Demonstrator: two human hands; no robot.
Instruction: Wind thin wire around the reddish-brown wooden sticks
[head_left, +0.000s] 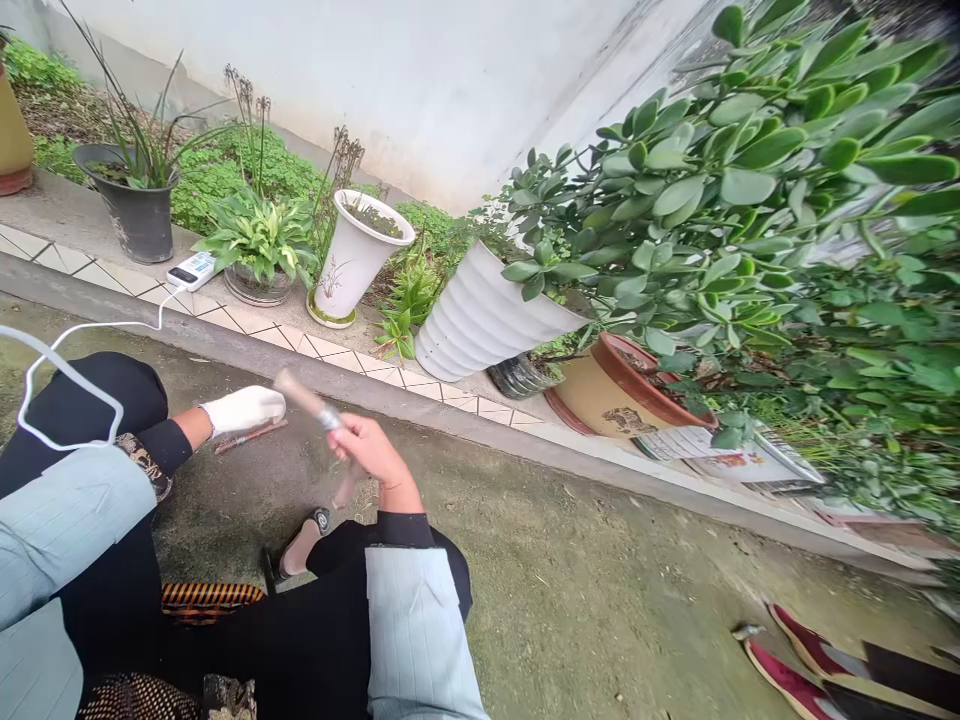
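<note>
My left hand [246,410], in a white glove, is low over the concrete with its fingers closed. What it holds, if anything, is hidden. Just under its edge is a thin reddish-brown stick [251,437]; whether the glove touches it I cannot tell. My bare right hand [371,452] grips a tool with a wooden part and a silver band [328,416]. The wooden end points up and left, towards the glove. Motion blurs the tool, and a pale blurred part shows below the fist, so its exact kind is unclear.
A tiled ledge [330,352] runs diagonally ahead, bearing a black pot [139,212], white pots [358,255] and a large yellow pot [622,390]. A phone-like device [191,271] with a white cable [97,323] lies there. Another person's red shoes [787,670] are at lower right.
</note>
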